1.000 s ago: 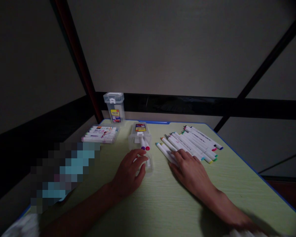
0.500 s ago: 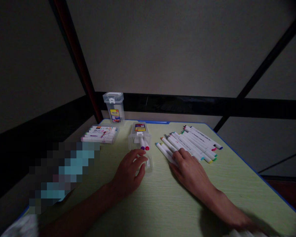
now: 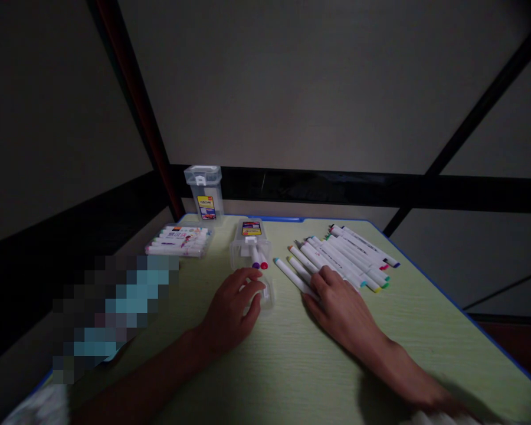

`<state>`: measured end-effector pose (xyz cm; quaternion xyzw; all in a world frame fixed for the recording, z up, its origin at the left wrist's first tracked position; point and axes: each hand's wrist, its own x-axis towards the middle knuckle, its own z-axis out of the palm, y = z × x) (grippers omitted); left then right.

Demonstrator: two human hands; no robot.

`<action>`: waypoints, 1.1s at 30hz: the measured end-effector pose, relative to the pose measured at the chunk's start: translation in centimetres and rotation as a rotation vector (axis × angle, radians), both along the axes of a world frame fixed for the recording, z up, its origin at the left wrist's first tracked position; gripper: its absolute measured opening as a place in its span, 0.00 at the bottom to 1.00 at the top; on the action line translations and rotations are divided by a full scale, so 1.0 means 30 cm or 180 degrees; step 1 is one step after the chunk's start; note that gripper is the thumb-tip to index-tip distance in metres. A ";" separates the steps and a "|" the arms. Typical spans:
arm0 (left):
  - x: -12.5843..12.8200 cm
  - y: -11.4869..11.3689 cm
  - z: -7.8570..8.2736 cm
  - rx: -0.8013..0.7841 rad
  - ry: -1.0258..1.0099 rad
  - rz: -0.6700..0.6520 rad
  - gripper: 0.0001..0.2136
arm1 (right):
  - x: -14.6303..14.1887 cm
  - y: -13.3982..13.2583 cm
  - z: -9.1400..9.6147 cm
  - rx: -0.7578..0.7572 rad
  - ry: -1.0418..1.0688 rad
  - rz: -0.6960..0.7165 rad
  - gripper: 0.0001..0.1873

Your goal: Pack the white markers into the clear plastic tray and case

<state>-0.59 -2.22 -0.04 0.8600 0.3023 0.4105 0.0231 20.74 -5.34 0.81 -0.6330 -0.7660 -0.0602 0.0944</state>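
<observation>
My left hand point(image 3: 235, 308) curls its fingers around the flipped-open clear lid point(image 3: 269, 293) of a plastic marker box point(image 3: 249, 241). That box lies on its side with its mouth towards me; a purple-ended marker point(image 3: 255, 260) and a red-ended marker point(image 3: 264, 265) show inside. At the near left of a pile of white markers point(image 3: 336, 254), my right hand point(image 3: 338, 304) pinches a white marker with a blue end point(image 3: 289, 274). The marker's near end is hidden under my fingers. Other markers in the pile lie just beyond the hand.
A second clear box with its lid closed point(image 3: 206, 192) stands upright at the back left. In front of it lies a flat clear pack of markers point(image 3: 179, 241). A pixelated light-blue object point(image 3: 133, 298) lies at the left. The table point(image 3: 283, 366) has a blue edge and meets the wall.
The blue-ended marker in my right hand has shifted slightly left, apart from the pile, showing a yellow-green-ended marker beside it. My left hand and the box have stayed in place.
</observation>
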 end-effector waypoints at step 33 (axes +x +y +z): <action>0.003 0.003 0.002 0.0029 0.0147 -0.0047 0.07 | 0.000 -0.001 0.000 0.0043 -0.0027 0.0066 0.06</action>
